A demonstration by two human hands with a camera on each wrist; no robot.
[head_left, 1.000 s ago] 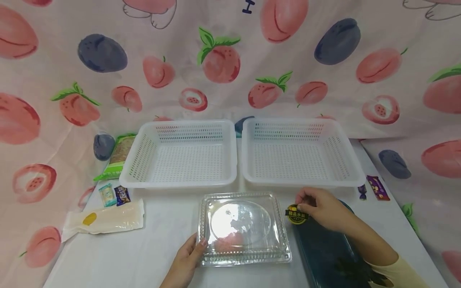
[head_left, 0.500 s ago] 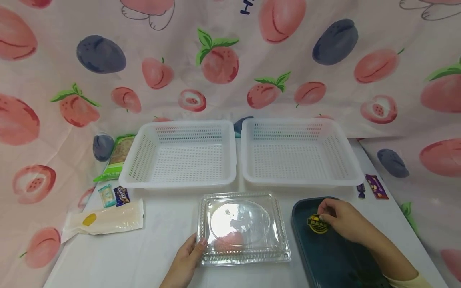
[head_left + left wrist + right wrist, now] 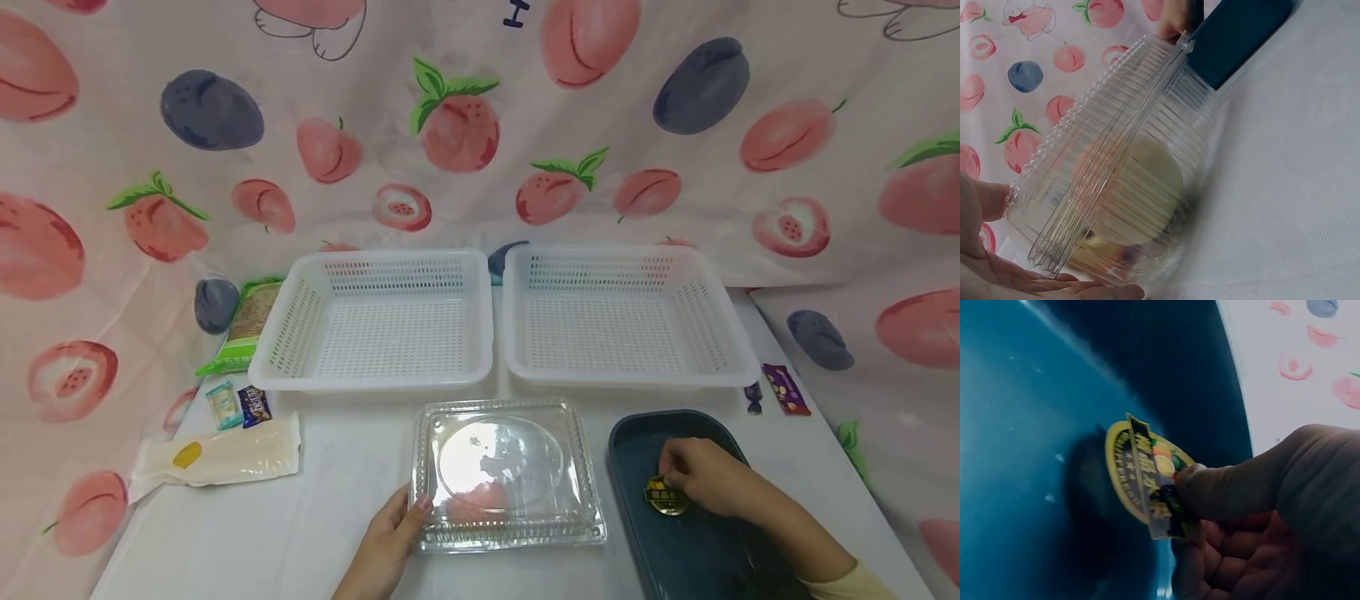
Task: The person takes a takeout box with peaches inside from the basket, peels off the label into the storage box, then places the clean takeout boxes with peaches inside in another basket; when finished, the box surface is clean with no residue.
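My left hand (image 3: pixel 384 537) grips the left edge of a lidded clear plastic box (image 3: pixel 517 433), which stands in the middle of the white table. In the left wrist view the thumb lies along one side and the fingers on the other. Through the ribbed wall shows a round pale fruit (image 3: pixel 1141 194), with smaller blurred items beside it. Over the dark blue-green tray (image 3: pixel 652 567) my right hand (image 3: pixel 708 477) pinches a round black-and-yellow label (image 3: pixel 1132 469) between thumb and forefinger. Printed fruit and characters cross its banner; whether it touches the tray I cannot tell.
Two white perforated baskets, a left one (image 3: pixel 371 383) and a right one (image 3: pixel 630 379), stand behind. At left lie a green-and-brown bag (image 3: pixel 243 329), two small wrapped snacks (image 3: pixel 255 407) and a long cream packet (image 3: pixel 225 458). Purple wrapped sweets (image 3: pixel 786 390) lie far right.
My right hand has carried the label rightward from beside the box, then slightly down over the tray. The label now looks tilted. My left hand and the box stay in place.
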